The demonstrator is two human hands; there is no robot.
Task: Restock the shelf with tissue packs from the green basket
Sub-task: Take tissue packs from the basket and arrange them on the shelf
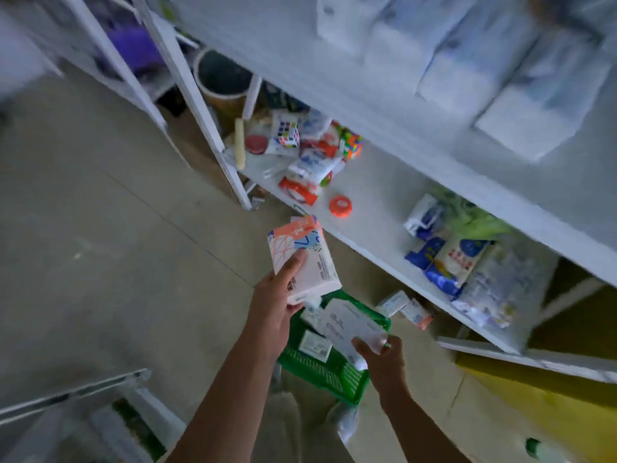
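Thumb and fingers of the left hand (275, 295) clamp a white soft-plastic tissue pack with coral and blue print (302, 259) by its near end. The far end is free, likely so it can slide onto a board first. Just beyond that grip runs the front edge of the white metal shelf (367, 185), with a bare stretch ahead of the pack beside an orange tape roll (340, 206). Directly below the raised pack is the green slatted plastic basket (320, 374). Over it the right hand (380, 357) pinches a plain white wrapped tissue pack (347, 324) by its near corner, tilted up off the others, apparently readied as the following one. Farther right of both grips, blue-and-white packs (447, 262) already lie on the same board.
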